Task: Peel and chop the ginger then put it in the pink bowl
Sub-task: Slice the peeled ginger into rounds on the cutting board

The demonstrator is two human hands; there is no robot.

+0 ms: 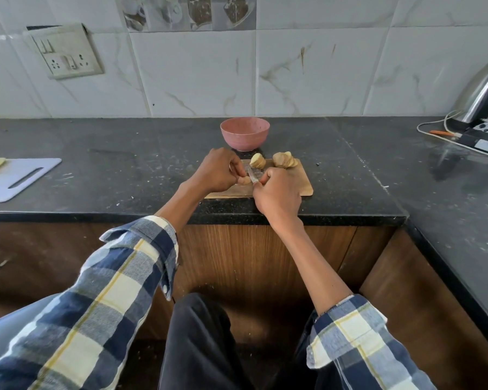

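Note:
On the small wooden cutting board [304, 187] my left hand [216, 171] pinches a piece of ginger [244, 180]. My right hand [276, 195] grips a small knife [252, 175], its blade laid against that piece. Two more ginger lumps lie at the board's far edge, one in the middle [257, 161] and one to the right [285, 160]. The pink bowl [245, 133] stands just behind the board; what is inside it is hidden from this angle.
A white plastic cutting board [17, 178] with pale slices on it lies at the left. A steel kettle [482, 94] on its base with cables stands at the far right. Behind the dark counter rises a tiled wall with a socket panel [65, 52].

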